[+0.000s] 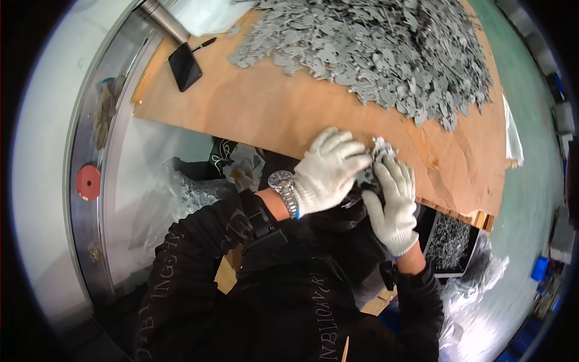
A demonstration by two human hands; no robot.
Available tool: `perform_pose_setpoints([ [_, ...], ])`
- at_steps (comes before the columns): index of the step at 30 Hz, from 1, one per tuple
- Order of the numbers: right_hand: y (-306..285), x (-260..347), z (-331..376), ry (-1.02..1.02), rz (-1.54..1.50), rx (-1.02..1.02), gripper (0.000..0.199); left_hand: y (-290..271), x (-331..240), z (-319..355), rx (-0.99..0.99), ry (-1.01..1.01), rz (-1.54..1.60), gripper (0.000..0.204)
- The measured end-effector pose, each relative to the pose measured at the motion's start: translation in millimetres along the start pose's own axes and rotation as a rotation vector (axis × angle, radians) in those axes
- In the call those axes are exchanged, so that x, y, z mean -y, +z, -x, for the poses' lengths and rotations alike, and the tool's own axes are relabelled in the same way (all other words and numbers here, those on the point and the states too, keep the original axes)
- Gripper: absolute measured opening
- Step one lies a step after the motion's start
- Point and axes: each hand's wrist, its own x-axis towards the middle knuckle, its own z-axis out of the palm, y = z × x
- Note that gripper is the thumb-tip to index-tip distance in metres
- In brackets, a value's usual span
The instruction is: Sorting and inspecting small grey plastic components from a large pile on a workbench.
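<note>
White knit gloves cover both hands, at the near edge of the wooden tabletop (pixel 271 99). My left hand (pixel 329 172) rests palm down on the wood, fingers extended toward the right. Beside it, my right hand (pixel 395 205) points away from me, its fingers stretched out and the thumb apart. Between the hands sits a small cluster of flat grey pieces (pixel 381 146), partly hidden by the fingers. Several more grey pieces lie below, at the table edge. Neither hand visibly grips anything. A large heap of similar thin grey pieces (pixel 386 57) covers the far part of the table.
On the table's far left are a black phone (pixel 184 67), a pen (pixel 205 44) and a metal cylinder (pixel 163 21). A tray of small grey pieces (pixel 449 244) stands below the right edge, near clear plastic (pixel 476 289). Another plastic bag (pixel 187 193) lies below left.
</note>
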Motion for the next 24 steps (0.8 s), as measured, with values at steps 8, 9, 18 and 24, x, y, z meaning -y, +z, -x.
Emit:
perform_pose_setpoints([
  [8, -9, 5, 37, 0.071, -0.198, -0.055, 0.043, -1, -2, 10, -0.019, 0.126, 0.151, 0.032],
  [9, -10, 2, 38, 0.103, -0.215, -0.048, 0.041, -3, 1, 10, -0.049, 0.130, 0.182, 0.030],
  [18, -46, -123, -22, 0.479, -0.133, -0.269, 0.053, -87, 213, -46, -0.399, -0.363, -0.455, 0.048],
  [24, -41, -148, -98, 0.663, 0.026, -0.335, 0.057, -73, 239, -81, -0.363, -0.245, -0.521, 0.053],
])
